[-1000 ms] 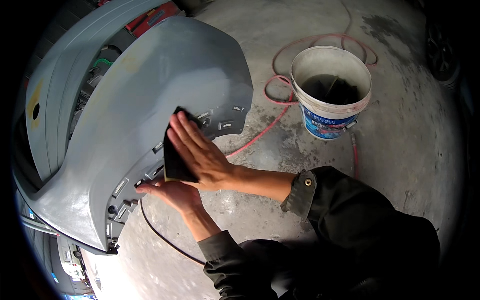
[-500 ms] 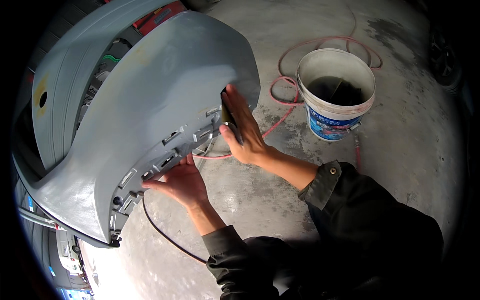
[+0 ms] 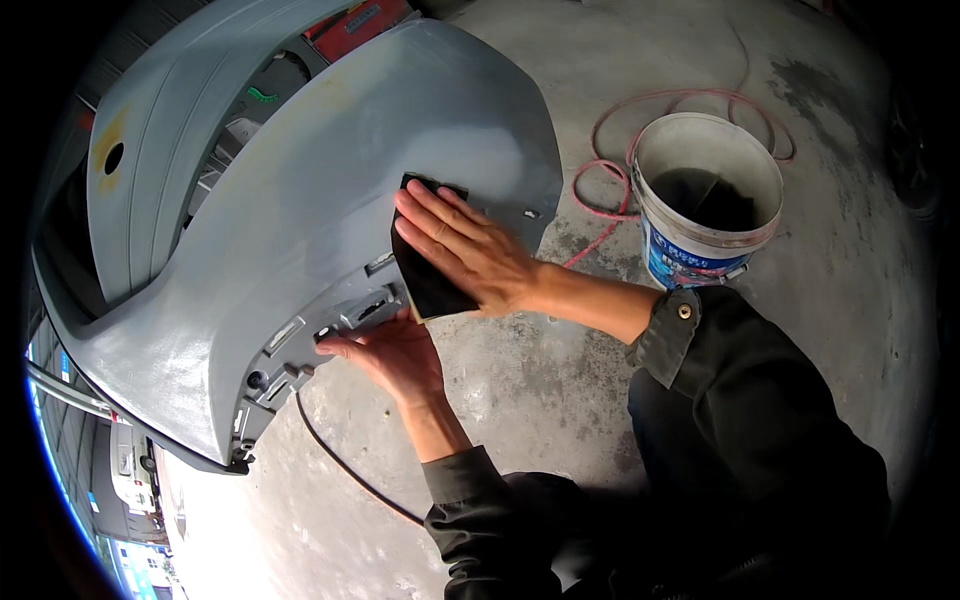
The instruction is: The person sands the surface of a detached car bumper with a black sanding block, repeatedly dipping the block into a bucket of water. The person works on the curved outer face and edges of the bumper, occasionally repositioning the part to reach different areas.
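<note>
A large grey car bumper (image 3: 330, 170) in matt primer rises on the left, its slotted lower edge turned toward me. My right hand (image 3: 470, 250) lies over a black sheet of sandpaper (image 3: 428, 285), fingers stretched along it, pressing it flat on the panel just above the slots. The thumb of that hand is hidden. Below it, my left hand (image 3: 395, 352) grips the bumper's slotted edge, thumb on the near face, the other fingers mostly out of sight behind.
A white bucket (image 3: 655, 185) with dark contents stands on the stained concrete floor (image 3: 560, 400) at right. A red hose (image 3: 600, 165) loops behind it. A dark cable (image 3: 335, 460) runs beneath the bumper. A red object (image 3: 355, 30) sits behind the panel.
My right hand has slid left along the panel with the sandpaper, turning so its back faces me. My left hand keeps its hold. The whole view has shifted slightly.
</note>
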{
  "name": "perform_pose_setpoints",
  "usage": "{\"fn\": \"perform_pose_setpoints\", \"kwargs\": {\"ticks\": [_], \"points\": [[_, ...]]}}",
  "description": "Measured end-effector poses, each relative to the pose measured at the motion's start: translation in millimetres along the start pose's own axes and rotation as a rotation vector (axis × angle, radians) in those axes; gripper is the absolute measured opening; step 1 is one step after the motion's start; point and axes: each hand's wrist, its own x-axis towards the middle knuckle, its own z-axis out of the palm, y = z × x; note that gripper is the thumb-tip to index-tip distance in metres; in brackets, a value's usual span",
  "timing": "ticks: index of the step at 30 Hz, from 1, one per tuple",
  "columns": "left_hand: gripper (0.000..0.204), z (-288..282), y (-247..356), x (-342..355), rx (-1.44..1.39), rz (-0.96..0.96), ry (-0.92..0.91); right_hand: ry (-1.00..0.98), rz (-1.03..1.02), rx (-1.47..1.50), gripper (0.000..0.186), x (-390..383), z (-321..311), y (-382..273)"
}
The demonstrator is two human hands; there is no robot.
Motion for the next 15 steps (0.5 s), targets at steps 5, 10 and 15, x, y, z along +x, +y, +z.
{"fn": "perform_pose_setpoints", "kwargs": {"ticks": [5, 10, 15], "points": [[0.071, -56, -14, 8, -0.023, -0.007, -0.194, 0.002, -0.173, 0.097, 0.074, 63, 14, -62], [0.082, -36, -6, 12, -0.127, -0.078, -0.238, -0.063, -0.193, -0.036, 0.081, 31, 9, -1], [0.08, -54, -16, 16, -0.122, -0.095, -0.189, 0.029, -0.049, 0.127, 0.081, 34, 15, -36]]}}
